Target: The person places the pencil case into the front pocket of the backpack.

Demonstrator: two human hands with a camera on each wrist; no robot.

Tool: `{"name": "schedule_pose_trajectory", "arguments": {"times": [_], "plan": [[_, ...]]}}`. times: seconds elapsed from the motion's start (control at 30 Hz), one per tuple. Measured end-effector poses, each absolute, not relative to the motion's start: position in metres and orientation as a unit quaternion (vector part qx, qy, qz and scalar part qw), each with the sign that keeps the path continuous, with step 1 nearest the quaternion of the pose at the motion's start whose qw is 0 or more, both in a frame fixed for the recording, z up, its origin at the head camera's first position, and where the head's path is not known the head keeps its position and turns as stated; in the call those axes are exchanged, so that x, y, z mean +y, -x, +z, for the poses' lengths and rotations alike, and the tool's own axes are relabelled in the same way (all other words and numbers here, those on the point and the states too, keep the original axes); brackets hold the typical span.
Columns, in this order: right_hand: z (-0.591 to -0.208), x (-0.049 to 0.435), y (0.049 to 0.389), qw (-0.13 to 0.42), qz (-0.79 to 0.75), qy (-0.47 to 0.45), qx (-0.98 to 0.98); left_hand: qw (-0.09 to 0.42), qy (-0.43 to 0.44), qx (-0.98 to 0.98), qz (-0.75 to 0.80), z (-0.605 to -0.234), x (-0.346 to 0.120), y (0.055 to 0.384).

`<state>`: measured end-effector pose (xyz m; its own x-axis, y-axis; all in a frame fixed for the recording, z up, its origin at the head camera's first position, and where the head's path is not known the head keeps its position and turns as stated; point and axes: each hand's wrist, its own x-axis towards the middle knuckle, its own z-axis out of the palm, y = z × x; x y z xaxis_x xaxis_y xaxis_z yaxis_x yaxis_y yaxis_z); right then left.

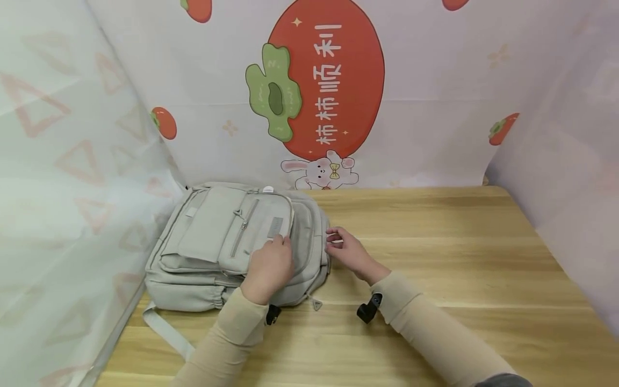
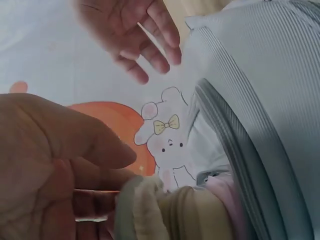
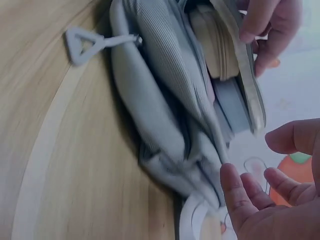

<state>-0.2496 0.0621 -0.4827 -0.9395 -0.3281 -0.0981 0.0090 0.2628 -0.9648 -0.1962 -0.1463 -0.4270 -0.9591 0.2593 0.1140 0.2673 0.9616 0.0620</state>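
Observation:
A light grey backpack (image 1: 309, 231) lies on its back on the wooden table, its front pocket partly unzipped. My left hand (image 1: 271, 266) pinches the edge of the front pocket panel (image 3: 252, 95) and holds it lifted. Inside the opening, a beige layered item (image 3: 217, 45) shows, with a grey-blue one (image 3: 232, 105) beside it; I cannot tell their kinds. A pink edge (image 2: 225, 192) also peeks out there. Beside the bag's right end, my right hand (image 1: 350, 251) is held with fingers loosely bent and nothing in them.
The wooden table (image 1: 435, 242) extends to the right of the bag. A grey strap (image 1: 166, 330) trails off the bag's near left corner. One triangular zipper pull (image 1: 316, 304) lies on the wood. Printed cloth (image 1: 425, 97) hangs behind and along both sides.

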Motion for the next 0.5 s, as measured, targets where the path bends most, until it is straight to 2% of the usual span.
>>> {"name": "schedule_pose_trajectory", "arguments": {"times": [0.17,0.3,0.4,0.43,0.5], "plan": [[-0.484,0.084,0.254,0.152,-0.572,0.106,0.799,0.06,0.09,-0.993,-0.039,-0.418,-0.144,0.193],[-0.484,0.112,0.256,0.148,-0.526,0.121,0.829,0.113,0.058,-0.99,-0.063,-0.41,-0.135,0.196],[-0.482,0.135,0.256,0.114,-0.462,0.154,0.866,0.141,0.08,-0.983,-0.085,-0.411,-0.12,0.202],[-0.481,0.144,0.255,0.094,-0.43,0.17,0.882,0.137,0.099,-0.981,-0.098,-0.413,-0.114,0.205],[-0.48,0.161,0.253,0.056,-0.366,0.2,0.907,0.097,0.15,-0.974,-0.136,-0.418,-0.104,0.211]]}}
